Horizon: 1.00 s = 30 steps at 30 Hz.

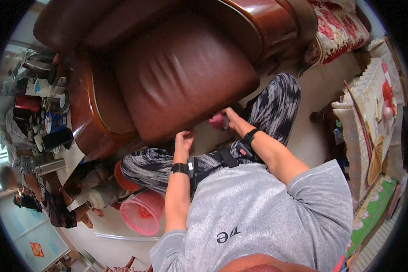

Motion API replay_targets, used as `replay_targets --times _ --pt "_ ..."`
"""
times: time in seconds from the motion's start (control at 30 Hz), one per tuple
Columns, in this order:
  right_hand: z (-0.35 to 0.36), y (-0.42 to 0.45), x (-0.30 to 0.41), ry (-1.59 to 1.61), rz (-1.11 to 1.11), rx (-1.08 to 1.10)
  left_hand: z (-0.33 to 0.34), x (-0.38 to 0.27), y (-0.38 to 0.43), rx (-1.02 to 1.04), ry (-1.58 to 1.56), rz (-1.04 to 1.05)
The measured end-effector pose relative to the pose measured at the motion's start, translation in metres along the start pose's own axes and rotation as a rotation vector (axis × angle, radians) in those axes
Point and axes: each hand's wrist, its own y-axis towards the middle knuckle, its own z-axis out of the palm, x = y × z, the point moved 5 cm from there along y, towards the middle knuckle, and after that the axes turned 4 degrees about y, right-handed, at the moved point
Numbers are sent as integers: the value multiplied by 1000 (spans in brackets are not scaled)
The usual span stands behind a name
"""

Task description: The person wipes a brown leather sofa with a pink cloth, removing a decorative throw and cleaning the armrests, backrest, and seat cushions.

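Note:
A brown leather armchair (183, 74) with glossy wooden arms stands directly before me. My right hand (227, 117) is closed around a bunched pink cloth (217, 121), just below the front edge of the seat cushion. Some greyish material shows beside the pink in that hand. My left hand (184, 141) is at the lower front edge of the seat, to the left of the cloth. Its fingers are curled and partly hidden, so whether it grips anything cannot be made out. Both wrists wear black bands.
A pink plastic bin (142, 212) and a red bucket (125, 176) stand left of my leg. A cluttered table (66, 163) and a seated person (37, 190) are farther left. At right is a cloth-covered table (367, 112) with a folding fan (376, 159).

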Motion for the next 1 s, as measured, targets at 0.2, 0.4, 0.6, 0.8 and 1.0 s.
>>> replay_targets --times 0.2,0.4,0.6,0.8,1.0 --pt "-26 10 -1 -22 1 95 -6 25 4 98 -80 57" --pt "-29 28 1 107 -21 102 -25 18 8 26 -1 118" --pt "-24 28 1 -708 -23 -182 -16 9 -12 19 337 144" --pt "89 -87 52 -680 -468 399 96 -54 -124 203 384 145" --pt "117 -64 187 -666 -1132 15 89 -201 -123 -362 1198 1149"
